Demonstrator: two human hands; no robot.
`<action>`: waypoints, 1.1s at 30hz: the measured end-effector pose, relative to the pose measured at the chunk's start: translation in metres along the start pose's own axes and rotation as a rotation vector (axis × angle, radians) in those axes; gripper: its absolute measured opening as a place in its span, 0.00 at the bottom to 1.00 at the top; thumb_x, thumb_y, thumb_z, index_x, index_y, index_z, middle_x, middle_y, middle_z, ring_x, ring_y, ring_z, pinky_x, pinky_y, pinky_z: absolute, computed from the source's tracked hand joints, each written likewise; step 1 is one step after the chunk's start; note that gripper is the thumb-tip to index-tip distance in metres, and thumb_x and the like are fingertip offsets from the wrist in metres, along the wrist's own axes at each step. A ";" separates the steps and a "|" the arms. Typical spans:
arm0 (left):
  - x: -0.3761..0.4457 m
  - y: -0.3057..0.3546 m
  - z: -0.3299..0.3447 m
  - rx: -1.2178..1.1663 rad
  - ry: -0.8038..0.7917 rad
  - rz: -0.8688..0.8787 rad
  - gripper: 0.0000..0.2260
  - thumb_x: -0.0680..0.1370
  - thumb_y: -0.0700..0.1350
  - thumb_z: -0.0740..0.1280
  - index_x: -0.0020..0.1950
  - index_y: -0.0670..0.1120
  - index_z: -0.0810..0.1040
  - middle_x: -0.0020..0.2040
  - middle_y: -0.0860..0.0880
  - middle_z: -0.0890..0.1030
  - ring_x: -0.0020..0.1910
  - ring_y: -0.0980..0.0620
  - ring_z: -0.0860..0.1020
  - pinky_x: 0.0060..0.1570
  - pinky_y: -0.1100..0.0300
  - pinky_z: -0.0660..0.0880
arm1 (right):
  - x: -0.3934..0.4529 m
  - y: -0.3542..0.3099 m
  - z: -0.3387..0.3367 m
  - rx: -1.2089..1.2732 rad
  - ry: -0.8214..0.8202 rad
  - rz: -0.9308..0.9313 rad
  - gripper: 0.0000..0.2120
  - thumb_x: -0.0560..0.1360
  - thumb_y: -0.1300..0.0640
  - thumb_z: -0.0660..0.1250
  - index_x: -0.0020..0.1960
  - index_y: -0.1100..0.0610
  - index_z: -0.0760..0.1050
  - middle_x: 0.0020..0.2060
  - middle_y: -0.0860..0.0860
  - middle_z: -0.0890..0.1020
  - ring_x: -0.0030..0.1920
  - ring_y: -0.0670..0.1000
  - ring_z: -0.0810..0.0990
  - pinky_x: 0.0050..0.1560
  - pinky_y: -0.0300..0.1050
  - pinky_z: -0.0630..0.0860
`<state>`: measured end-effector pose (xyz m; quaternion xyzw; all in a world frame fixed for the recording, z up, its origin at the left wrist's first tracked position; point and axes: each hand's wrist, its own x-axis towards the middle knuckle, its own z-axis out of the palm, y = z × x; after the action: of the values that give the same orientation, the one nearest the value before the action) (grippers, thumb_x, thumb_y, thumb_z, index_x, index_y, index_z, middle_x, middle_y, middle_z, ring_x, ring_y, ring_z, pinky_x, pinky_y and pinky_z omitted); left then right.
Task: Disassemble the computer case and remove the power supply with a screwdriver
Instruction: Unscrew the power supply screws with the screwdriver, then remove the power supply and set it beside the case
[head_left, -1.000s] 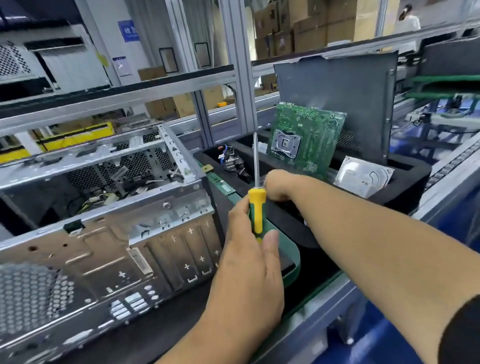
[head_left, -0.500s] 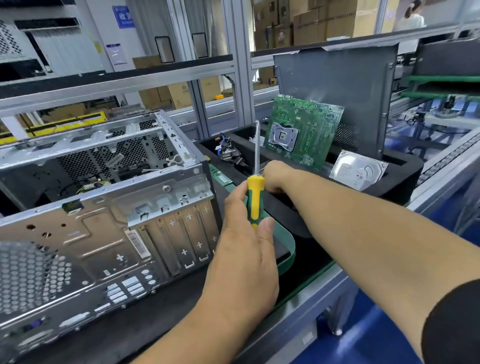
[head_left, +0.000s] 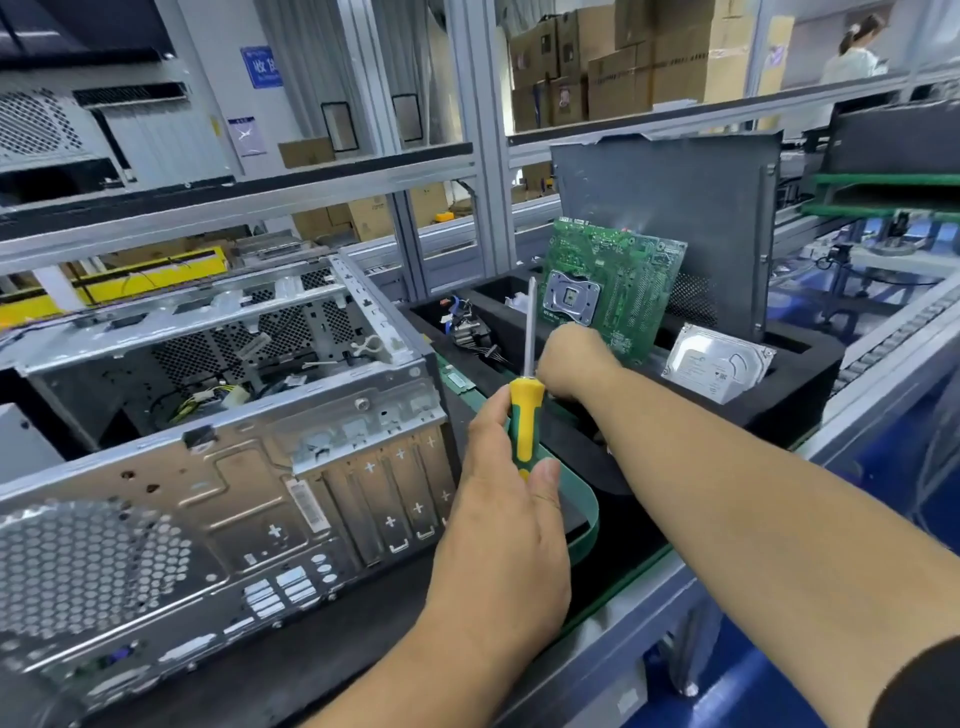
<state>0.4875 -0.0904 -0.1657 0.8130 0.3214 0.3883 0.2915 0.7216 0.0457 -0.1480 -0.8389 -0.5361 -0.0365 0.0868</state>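
yellow-and-green plastic is what's gripped in the left hand: the screwdriver is held by its handle with fingers and thumb curled round it, shaft pointing straight up toward 12 o'clock, tip in the air and touching nothing. the right hand is reached out past it at about 1 o'clock, curled over at the near edge of the black foam tray; whether anything is pinched in it can't be told, the fingers are hidden behind the knuckles.

further out, a green motherboard is stood up in the tray just beyond the right hand, a hard drive is leaned at 2 o'clock, and a grey side panel is propped behind both.

the computer case is laid on its side at 9 to 10 o'clock from the hands, rear panel facing the camera, long axis run left to right. the power supply isn't clearly made out; only loose yellow and black wires are seen inside, so it's probably deeper in the left end, or already out.

so the next bit likely turns on this: the case is off to the left, the left hand with the driver is much nearer to it, and the upright shaft would need to be tipped over toward 9 o'clock to meet any rear-panel screw.
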 end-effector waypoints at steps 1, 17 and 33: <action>0.000 0.001 0.000 0.016 0.000 0.003 0.26 0.84 0.52 0.59 0.78 0.66 0.50 0.67 0.60 0.71 0.60 0.64 0.71 0.57 0.70 0.68 | -0.002 0.003 0.000 0.058 0.086 0.022 0.09 0.78 0.62 0.62 0.41 0.59 0.77 0.36 0.52 0.77 0.39 0.57 0.75 0.38 0.46 0.71; -0.004 0.016 -0.015 -0.038 -0.055 -0.050 0.29 0.83 0.52 0.62 0.81 0.61 0.52 0.78 0.60 0.64 0.73 0.57 0.68 0.69 0.63 0.64 | -0.158 -0.021 -0.042 1.763 0.086 -0.022 0.21 0.81 0.44 0.57 0.58 0.59 0.79 0.42 0.59 0.83 0.39 0.56 0.81 0.37 0.50 0.79; -0.086 -0.001 -0.097 -0.039 0.208 0.040 0.14 0.79 0.49 0.63 0.64 0.59 0.75 0.55 0.62 0.77 0.54 0.63 0.77 0.55 0.67 0.74 | -0.140 -0.055 -0.034 0.353 -0.050 0.089 0.21 0.78 0.47 0.68 0.70 0.48 0.77 0.67 0.51 0.80 0.65 0.56 0.79 0.63 0.46 0.75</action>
<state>0.3654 -0.1325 -0.1539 0.7688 0.3260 0.4825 0.2644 0.6138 -0.0632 -0.1299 -0.8341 -0.4985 0.0827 0.2210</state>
